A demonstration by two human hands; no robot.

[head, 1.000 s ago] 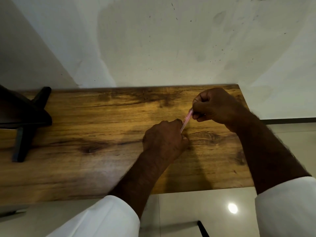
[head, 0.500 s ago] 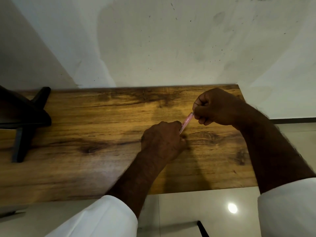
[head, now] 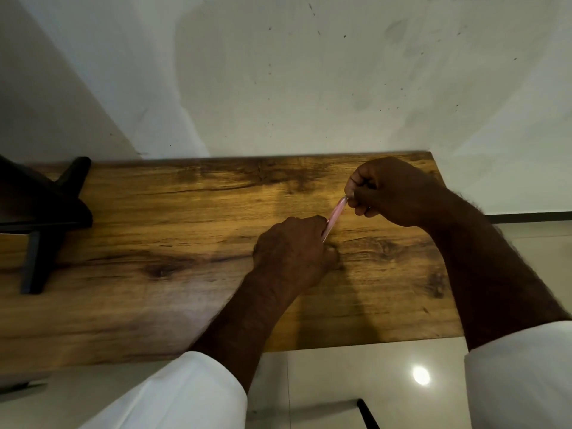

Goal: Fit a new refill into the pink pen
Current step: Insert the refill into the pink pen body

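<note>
The left hand (head: 294,246) is curled into a fist, and its grip is closed around the lower end of the pink pen (head: 333,218). That end is hidden inside the fist, so only the middle part of the pen shows. The right hand (head: 390,191) is also curled up, and its fingertips (head: 351,193) pinch the top end of the pen, where a small pale tip sticks out. Whether that tip is the refill or part of the pen is too small to tell. The pen is held up in the air between the two hands, above the wooden surface (head: 154,236), near its right side. The pen is tilted, with its long side running from lower left to upper right. The low end points toward the left fist, and the high end points up to the right hand and the wall (head: 309,88). The left fist sits low, close to the surface, and it is not clear if it touches the wood. Both arms wear white sleeves (head: 192,394). A black stand (head: 40,212) sits at the far left of the surface, well apart from the hands.
</note>
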